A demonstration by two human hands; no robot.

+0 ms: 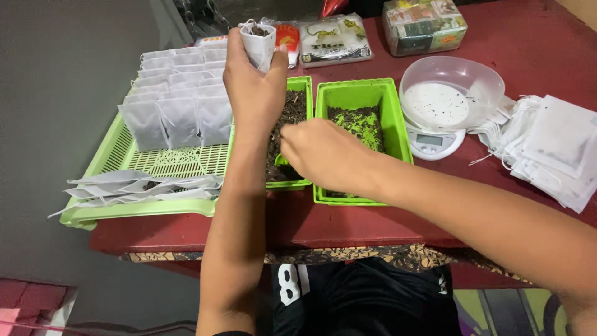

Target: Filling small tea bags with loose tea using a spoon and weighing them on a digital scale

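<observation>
My left hand point(254, 87) is raised and holds a small white paper sachet point(259, 41), its open top showing dark dried leaves. My right hand point(320, 152) reaches down into a green tub point(303, 85) of dark dried leaves, fingers curled toward the contents; whether it grips anything is hidden. A second green tub point(390, 106), partly filled with the same dark leaves, stands just to the right of the first one.
A green slatted tray point(118, 146) at left carries rows of filled white sachets point(180, 99) and a few lying flat. A clear bowl point(451, 84) sits on a small digital scale point(432, 143). Empty sachets point(547, 149) pile at right. Wrapped packets point(424, 25) lie behind.
</observation>
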